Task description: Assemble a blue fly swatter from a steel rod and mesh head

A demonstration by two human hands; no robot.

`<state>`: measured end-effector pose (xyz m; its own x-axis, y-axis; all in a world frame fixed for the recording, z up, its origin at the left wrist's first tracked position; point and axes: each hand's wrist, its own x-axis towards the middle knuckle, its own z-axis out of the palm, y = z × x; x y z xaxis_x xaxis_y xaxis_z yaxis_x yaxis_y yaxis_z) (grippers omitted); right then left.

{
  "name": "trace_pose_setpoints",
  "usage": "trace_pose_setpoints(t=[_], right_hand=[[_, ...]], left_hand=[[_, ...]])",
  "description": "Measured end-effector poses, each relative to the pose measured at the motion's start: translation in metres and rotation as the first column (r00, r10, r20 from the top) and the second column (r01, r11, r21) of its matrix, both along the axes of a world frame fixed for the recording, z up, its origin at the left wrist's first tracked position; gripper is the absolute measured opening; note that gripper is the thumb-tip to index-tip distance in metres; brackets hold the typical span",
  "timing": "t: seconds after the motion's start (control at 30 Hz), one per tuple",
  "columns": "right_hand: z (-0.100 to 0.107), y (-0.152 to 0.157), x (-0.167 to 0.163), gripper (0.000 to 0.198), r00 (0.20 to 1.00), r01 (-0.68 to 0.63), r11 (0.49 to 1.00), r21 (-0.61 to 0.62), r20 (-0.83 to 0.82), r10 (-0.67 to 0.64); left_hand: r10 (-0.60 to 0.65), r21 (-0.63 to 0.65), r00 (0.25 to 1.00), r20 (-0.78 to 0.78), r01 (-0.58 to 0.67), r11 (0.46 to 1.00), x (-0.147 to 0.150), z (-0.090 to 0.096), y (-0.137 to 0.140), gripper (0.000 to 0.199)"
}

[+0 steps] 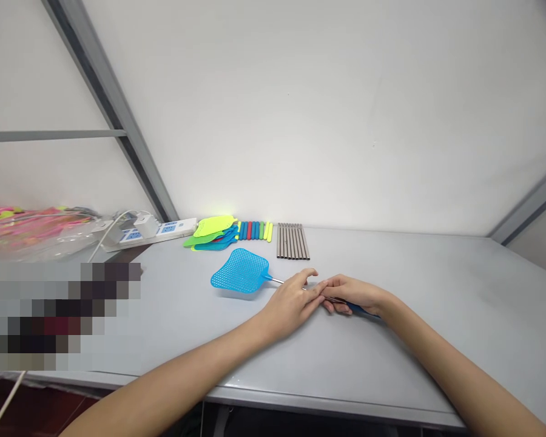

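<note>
Nearest the camera, the left forearm (200,370) enters from 7 o'clock and the right forearm (441,349) from 4 o'clock. Both angle inward over the grey table (437,261); this brings the hands together on a single workpiece. All clock positions below are read from the hands.

The right hand (357,294) grasps a blue fly swatter (241,272) where the handle (361,311), directed between 3 and 4 o'clock, meets the metal shaft (277,280). This grip presumably anchors the handle end. The left hand (293,297) lies palm down over the shaft, thumb and index finger closed about it against the right fingertips, another finger lifted clear; the underside of the contact is hidden. Adjacent grips probably steady the slender shaft. The mesh head points between 9 and 10 o'clock, free of both hands; its shadow suggests slight clearance above the table.

Farther back, metal rods (293,241) lie side by side at 11 o'clock. Coloured grips (255,230) form a row between 10 and 11, and loose swatter heads (216,226) are stacked at 10. Sorting by type likely simplifies picking.
</note>
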<state>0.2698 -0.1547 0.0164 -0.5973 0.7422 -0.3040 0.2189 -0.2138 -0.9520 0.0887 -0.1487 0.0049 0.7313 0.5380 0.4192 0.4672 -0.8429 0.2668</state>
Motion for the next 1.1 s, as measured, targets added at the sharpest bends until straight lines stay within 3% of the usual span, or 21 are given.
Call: trace_pose_setpoints(t=[0.27,0.5,0.8,1.1], right_hand=[[0.002,0.000,-0.001,0.030,1.000,0.007,1.000,0.007,0.023,-0.007],[0.003,-0.001,-0.001,0.024,0.999,-0.001,1.000,0.003,0.036,0.001],[0.001,0.001,0.001,0.031,0.999,-0.011,1.000,-0.004,0.048,0.011],[0.004,0.002,0.003,0.032,0.999,-0.035,0.999,-0.012,0.028,0.036]], left_hand=[[-0.007,-0.035,1.000,-0.016,0.007,0.999,0.002,0.005,-0.001,0.036],[-0.134,-0.117,0.989,-0.065,0.126,0.985,0.000,0.009,0.002,0.036],[-0.090,-0.083,0.996,-0.026,0.088,0.993,0.000,0.010,-0.001,0.035],[-0.034,-0.040,0.981,-0.190,0.027,0.999,-0.003,0.012,0.006,0.030]])
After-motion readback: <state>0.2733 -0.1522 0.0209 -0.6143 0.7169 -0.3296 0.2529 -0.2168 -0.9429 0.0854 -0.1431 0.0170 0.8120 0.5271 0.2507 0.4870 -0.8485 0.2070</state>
